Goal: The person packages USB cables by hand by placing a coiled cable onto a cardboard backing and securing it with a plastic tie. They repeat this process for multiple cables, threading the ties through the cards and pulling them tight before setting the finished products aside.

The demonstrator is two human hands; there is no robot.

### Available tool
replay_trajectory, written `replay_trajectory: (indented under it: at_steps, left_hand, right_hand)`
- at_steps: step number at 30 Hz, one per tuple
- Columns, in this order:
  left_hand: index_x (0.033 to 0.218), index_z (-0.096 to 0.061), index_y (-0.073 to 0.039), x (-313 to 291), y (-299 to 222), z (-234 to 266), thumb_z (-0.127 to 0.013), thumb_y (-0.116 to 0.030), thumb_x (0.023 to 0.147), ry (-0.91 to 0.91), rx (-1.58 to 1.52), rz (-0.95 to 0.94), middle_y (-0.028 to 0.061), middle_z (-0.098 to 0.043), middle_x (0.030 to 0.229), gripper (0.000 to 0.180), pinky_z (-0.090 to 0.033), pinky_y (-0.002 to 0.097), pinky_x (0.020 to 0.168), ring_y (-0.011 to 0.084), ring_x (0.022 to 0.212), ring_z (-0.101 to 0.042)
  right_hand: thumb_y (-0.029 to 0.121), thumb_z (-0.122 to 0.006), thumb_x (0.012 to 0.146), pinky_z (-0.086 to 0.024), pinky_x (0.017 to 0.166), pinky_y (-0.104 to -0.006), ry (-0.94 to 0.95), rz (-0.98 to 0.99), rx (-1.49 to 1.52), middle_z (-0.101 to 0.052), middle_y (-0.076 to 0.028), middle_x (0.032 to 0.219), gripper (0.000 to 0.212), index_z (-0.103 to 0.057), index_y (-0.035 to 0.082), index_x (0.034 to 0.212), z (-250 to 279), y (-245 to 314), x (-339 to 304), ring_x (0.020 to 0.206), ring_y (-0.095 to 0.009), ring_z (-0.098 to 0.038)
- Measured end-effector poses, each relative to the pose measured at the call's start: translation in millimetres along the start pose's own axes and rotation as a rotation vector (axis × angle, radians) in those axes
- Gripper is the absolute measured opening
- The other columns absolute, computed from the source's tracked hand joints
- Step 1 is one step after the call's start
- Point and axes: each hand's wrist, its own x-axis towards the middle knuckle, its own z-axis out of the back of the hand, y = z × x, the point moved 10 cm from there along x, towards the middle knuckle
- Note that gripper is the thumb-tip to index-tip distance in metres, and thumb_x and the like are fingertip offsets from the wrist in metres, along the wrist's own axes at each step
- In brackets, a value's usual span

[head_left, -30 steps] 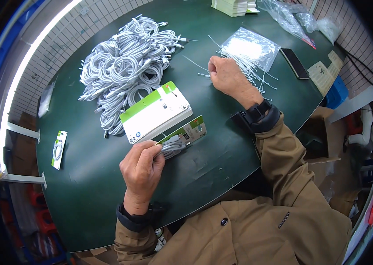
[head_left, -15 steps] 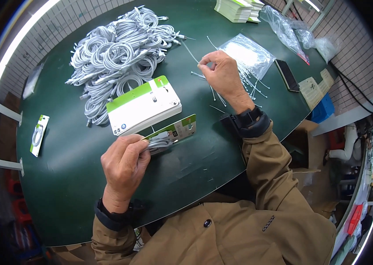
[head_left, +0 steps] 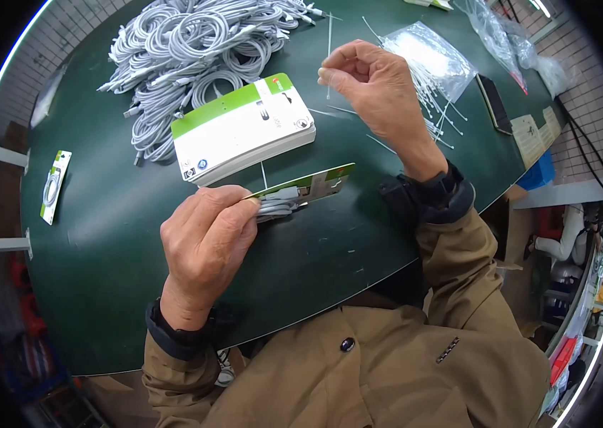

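My left hand (head_left: 209, 246) pinches the near end of a green-and-white packaging card (head_left: 326, 182), tipped nearly edge-on. A coiled grey cable (head_left: 276, 207) lies against the card's near side, under the same thumb and fingers. Behind the card, a thin white strip (head_left: 264, 175) sticks up. My right hand (head_left: 380, 96) is raised beyond the card, thumb and forefinger closed on a slim white cable tie (head_left: 329, 43) that stands upright. Just past the left hand sits a stack of similar cards (head_left: 234, 135).
A large heap of coiled grey cables (head_left: 187, 43) covers the far left. Loose cable ties (head_left: 426, 93) spill from a clear plastic bag (head_left: 451, 64) at the far right, beside a phone (head_left: 494, 103). One card with a cable (head_left: 54, 189) lies alone on the left.
The view has shifted, so the table's things sit higher in the picture. In my right hand the cable tie has turned from slanted to upright. The card in my left hand is tipped more edge-on.
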Motion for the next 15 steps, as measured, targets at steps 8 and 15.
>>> replay_trajectory:
  at_steps: [8, 15]
  left_hand:
    - [0.091, -0.066, -0.002, 3, -3, 2, -0.078, 0.008, 0.067, -0.016, 0.011, -0.011, 0.0099, -0.069, 0.086, 0.028, -0.055, 0.034, 0.062, 0.0257, 0.072, -0.068]
    - [0.091, -0.066, -0.002, 1, -2, 1, -0.077, 0.007, 0.068, -0.006, 0.0, -0.017, 0.01, -0.069, 0.087, 0.028, -0.055, 0.0341, 0.063, 0.0259, 0.073, -0.068]
  right_hand:
    - [0.009, -0.071, 0.094, -0.057, 0.074, -0.0238, 0.101, -0.141, 0.129, -0.077, -0.009, 0.094, 0.024, -0.074, 0.001, 0.116, -5, -2, -1, 0.081, -0.01, -0.069]
    - [0.006, -0.071, 0.094, -0.059, 0.077, -0.0257, 0.206, 0.008, 0.314, -0.077, -0.011, 0.098, 0.022, -0.075, 0.002, 0.115, -27, 32, -13, 0.083, -0.014, -0.072]
